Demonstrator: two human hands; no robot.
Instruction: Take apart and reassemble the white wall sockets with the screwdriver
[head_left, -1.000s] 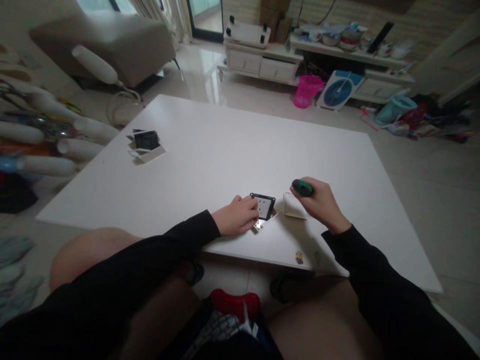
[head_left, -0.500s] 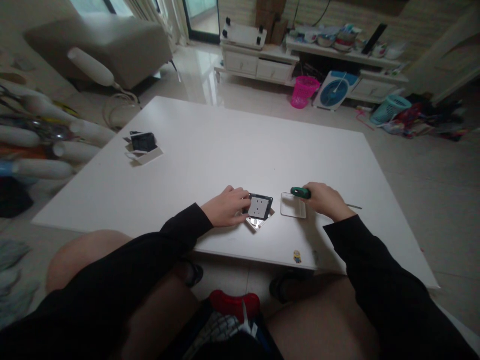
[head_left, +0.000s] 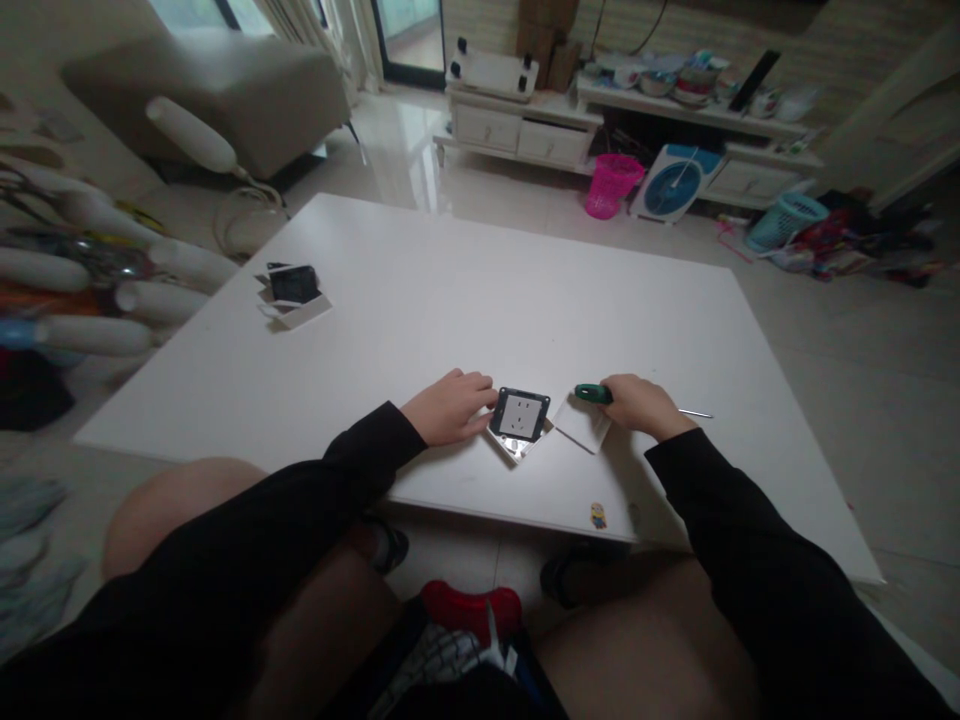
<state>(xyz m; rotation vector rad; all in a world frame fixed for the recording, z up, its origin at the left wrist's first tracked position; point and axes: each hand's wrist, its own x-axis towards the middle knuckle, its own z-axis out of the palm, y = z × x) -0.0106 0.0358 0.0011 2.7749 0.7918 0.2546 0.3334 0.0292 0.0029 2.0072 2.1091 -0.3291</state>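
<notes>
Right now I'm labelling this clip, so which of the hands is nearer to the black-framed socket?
Left. The left hand is just left of the socket; the right hand, holding the green-handled screwdriver, is farther, to its right beyond the white piece.

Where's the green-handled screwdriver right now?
Head view, right of centre: the screwdriver is gripped in the right hand, by the white cover, right of the socket panel.

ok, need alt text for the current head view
A person's right hand holds a green-handled screwdriver beside a white square piece on a white table. The left hand is at the edge of a black-rimmed socket panel lying askew on a white box.
</notes>
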